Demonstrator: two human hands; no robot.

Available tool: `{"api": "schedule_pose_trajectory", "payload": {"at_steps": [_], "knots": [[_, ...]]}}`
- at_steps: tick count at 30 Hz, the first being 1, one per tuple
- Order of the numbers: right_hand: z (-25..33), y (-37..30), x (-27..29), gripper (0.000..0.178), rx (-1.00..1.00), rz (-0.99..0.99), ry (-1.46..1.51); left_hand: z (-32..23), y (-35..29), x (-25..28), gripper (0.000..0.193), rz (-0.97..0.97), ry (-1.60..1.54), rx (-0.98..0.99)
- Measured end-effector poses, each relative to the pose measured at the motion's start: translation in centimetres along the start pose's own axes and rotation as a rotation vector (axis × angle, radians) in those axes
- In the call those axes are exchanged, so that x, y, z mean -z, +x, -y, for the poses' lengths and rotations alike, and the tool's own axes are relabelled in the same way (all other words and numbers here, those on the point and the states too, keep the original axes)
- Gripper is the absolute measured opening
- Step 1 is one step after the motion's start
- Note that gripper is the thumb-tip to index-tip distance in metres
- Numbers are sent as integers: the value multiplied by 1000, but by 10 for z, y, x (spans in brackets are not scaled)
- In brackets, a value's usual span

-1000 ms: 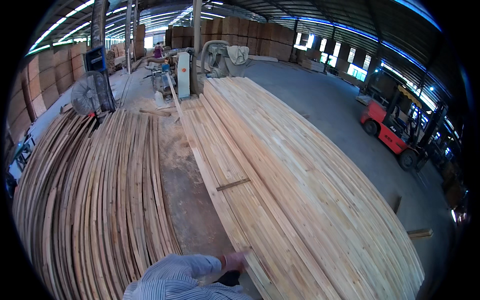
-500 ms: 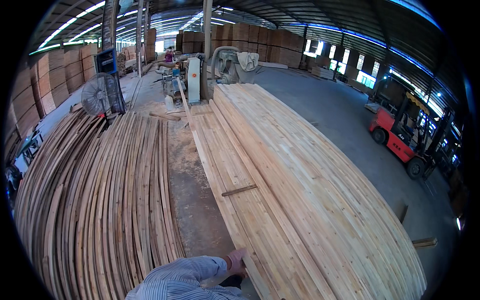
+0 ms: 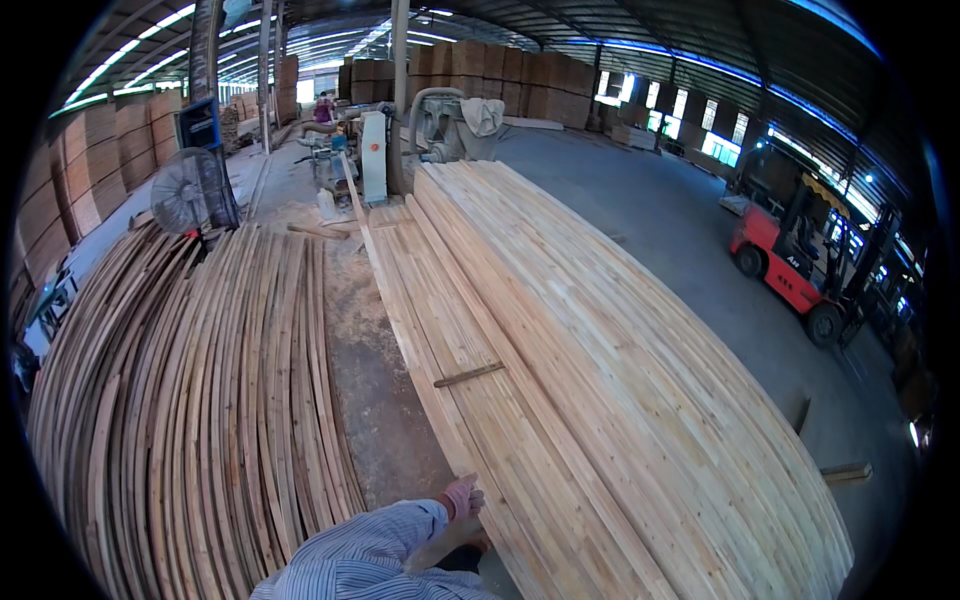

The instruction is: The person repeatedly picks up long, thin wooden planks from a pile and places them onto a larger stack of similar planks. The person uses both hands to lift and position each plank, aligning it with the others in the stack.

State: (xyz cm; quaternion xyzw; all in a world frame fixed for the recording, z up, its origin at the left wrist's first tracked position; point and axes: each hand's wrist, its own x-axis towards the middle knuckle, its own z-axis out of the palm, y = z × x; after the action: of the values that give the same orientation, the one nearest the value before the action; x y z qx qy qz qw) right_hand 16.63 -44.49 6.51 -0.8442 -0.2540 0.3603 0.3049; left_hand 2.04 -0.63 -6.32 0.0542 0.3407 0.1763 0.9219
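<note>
My left hand, in a pinkish glove with a striped sleeve behind it, is closed at the near left edge of a low layer of pale boards. Its fingers curl at the end of a long wooden strip that runs along this edge to the machine at the far end. Under the wrist shows a pale, flat piece, blurred; whether it joins the strip I cannot tell. A bit of what may be my right hand appears beside it, mostly hidden. A short stick lies across the boards.
Rough strips lie in a big pile on the left. A higher stack of pale boards fills the right. Ahead stand a woodworking machine and a fan. A red forklift is at the far right; a person is far back.
My left hand has moved slightly forward along the board edge. The pale flat piece now shows below the wrist. The whole view has shifted a little, so things appear farther left.
</note>
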Motion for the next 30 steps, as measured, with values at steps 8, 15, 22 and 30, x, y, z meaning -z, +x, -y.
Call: {"api": "schedule_pose_trajectory", "payload": {"at_steps": [8,15,22,30], "knots": [[9,7,-10,48,23,-21,-8,11,0,-19,40,-213,117,-29],[-4,1,-24,43,46,-88,37,57,-9,5,27,-302,172,7],[-34,12,-40,45,-18,-191,-22,77,1,33,31,-440,175,169],[-17,17,-36,44,-223,-168,23,78,90,28,36,261,-3,426]]}}
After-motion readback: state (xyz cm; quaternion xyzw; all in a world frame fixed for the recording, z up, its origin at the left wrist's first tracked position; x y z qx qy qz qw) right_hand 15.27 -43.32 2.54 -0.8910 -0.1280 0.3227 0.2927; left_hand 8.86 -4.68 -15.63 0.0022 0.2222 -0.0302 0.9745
